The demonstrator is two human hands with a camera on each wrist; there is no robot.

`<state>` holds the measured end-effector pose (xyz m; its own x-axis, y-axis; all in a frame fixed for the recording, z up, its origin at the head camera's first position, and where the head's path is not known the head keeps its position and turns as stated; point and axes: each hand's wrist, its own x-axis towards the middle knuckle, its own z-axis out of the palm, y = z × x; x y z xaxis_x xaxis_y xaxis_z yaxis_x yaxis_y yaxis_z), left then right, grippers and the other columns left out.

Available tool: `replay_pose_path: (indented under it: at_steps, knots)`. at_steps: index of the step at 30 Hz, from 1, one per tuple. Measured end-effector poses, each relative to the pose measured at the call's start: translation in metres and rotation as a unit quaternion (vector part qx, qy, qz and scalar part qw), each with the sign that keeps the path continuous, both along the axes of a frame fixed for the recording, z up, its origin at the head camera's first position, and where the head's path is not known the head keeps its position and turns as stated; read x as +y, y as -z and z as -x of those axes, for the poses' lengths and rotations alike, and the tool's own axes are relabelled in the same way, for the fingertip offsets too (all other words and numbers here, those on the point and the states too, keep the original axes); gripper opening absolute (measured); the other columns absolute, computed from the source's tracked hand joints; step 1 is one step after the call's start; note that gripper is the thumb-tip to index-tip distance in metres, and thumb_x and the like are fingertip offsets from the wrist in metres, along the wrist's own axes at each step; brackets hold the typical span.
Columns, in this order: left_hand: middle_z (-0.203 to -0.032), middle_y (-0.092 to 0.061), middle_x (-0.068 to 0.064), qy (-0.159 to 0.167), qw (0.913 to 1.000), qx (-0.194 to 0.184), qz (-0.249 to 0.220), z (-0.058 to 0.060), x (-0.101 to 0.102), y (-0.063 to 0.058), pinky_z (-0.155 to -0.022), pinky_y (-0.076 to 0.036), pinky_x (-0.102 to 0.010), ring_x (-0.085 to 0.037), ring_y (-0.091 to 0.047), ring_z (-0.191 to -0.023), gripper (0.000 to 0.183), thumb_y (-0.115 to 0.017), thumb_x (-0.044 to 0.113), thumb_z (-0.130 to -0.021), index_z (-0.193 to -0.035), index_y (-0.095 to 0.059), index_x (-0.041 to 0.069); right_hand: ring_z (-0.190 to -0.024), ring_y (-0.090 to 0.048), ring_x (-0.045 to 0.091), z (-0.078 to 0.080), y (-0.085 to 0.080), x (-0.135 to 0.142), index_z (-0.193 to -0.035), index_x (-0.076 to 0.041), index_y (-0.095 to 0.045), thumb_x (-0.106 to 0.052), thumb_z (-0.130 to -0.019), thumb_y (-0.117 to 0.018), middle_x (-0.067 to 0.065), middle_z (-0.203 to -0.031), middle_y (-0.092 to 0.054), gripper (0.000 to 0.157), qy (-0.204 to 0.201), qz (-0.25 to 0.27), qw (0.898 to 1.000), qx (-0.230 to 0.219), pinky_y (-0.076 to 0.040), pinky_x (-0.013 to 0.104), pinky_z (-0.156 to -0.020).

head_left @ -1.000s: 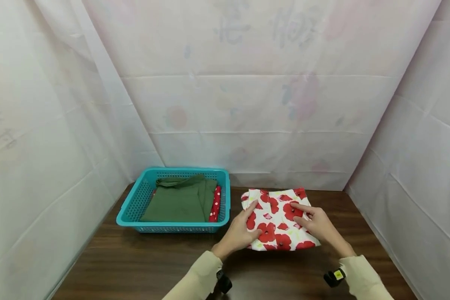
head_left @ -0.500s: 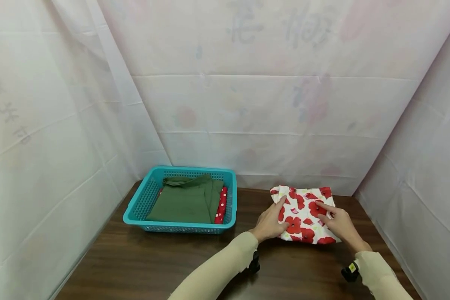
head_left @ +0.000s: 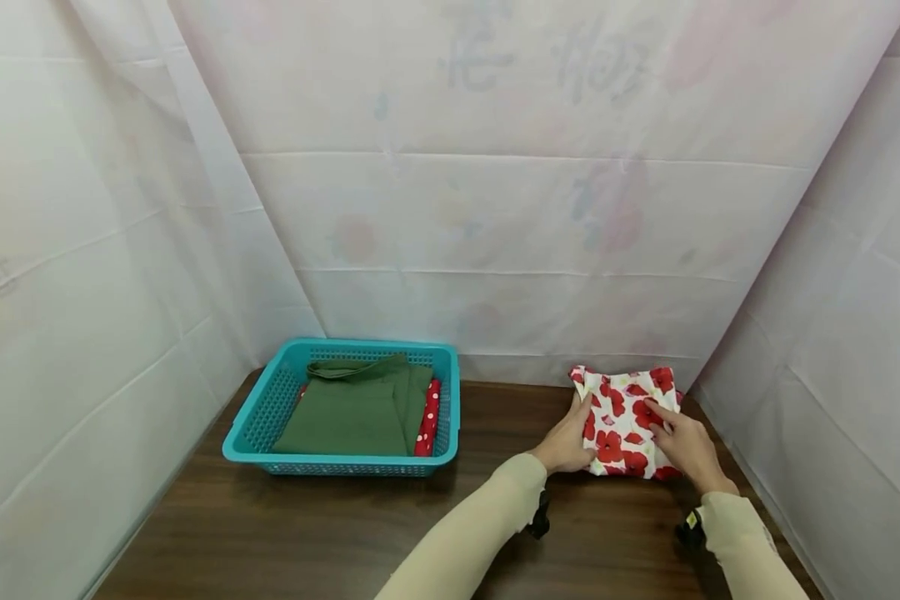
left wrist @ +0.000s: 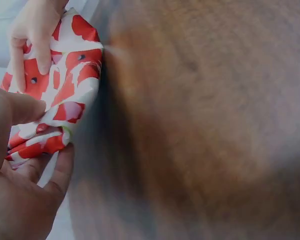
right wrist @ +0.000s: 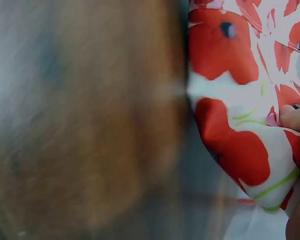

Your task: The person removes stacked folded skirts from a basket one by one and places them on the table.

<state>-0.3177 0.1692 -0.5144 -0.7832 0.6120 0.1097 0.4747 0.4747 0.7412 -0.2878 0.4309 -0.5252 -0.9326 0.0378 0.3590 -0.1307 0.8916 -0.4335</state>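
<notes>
A folded white cloth (head_left: 622, 417) printed with red poppies sits at the right of the table, near the back wall. My left hand (head_left: 567, 439) grips its left edge; in the left wrist view, the thumb (left wrist: 27, 107) lies over the gathered folds and fingers reach beneath. At the cloth's right side my right hand (head_left: 687, 450) holds it, with a finger and thumb spread on the top. Its other fingers are mostly hidden. A stitched seam crosses the print in the right wrist view, where a corner of the cloth (right wrist: 240, 155) hangs down.
On the left stands a teal plastic basket (head_left: 270, 464) holding folded green cloth (head_left: 345, 417) with a strap-like loop, above red cloth with white dots (head_left: 429, 417). White sheets hang behind and at both sides of the dark wooden table (head_left: 292, 533).
Both hands have moved right with the poppy-print cloth, away from the basket. The cloth looks narrower now, its left edge more gathered. The basket and its contents stay put.
</notes>
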Motion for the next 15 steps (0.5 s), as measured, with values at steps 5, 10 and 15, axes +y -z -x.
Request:
replay_pose_path:
  at_steps: [5, 10, 15]
  knots:
    - [-0.174, -0.008, -0.011, 0.011, 0.9993, -0.001, 0.035, -0.005, 0.004, 0.009, -0.106, -0.044, -0.019, -0.018, -0.03, -0.154, 0.098, -0.075, 0.005, -0.086, -0.165, -0.017, 0.007, -0.055, -0.039, 0.011, -0.005, 0.011, 0.01, -0.137, -0.001, -0.064, -0.011, -0.097, -0.069, 0.002, -0.066, -0.056, 0.042, 0.009, -0.007, 0.999, -0.049, -0.036, 0.028, -0.049]
    - [-0.171, -0.025, 0.002, -0.013, 0.9907, -0.011, 0.135, -0.012, 0.003, 0.006, -0.115, -0.04, -0.048, -0.022, -0.042, -0.149, 0.074, -0.074, 0.019, -0.09, -0.158, -0.044, 0.022, -0.074, -0.061, 0.036, -0.01, 0.015, 0.018, -0.133, 0.005, -0.064, -0.009, -0.096, -0.069, 0.028, -0.087, -0.069, 0.04, 0.016, -0.006, 0.997, -0.069, -0.055, 0.049, -0.071]
    - [-0.17, -0.026, 0.003, -0.02, 0.9827, -0.015, 0.184, -0.017, 0.003, 0.0, -0.115, -0.036, -0.058, -0.019, -0.047, -0.145, 0.062, -0.073, 0.027, -0.091, -0.15, -0.054, 0.03, -0.119, -0.055, 0.06, -0.01, 0.01, 0.022, -0.132, 0.007, -0.061, -0.004, -0.094, -0.067, 0.043, -0.129, -0.057, 0.04, 0.038, 0.002, 0.997, -0.061, -0.046, 0.072, -0.095]
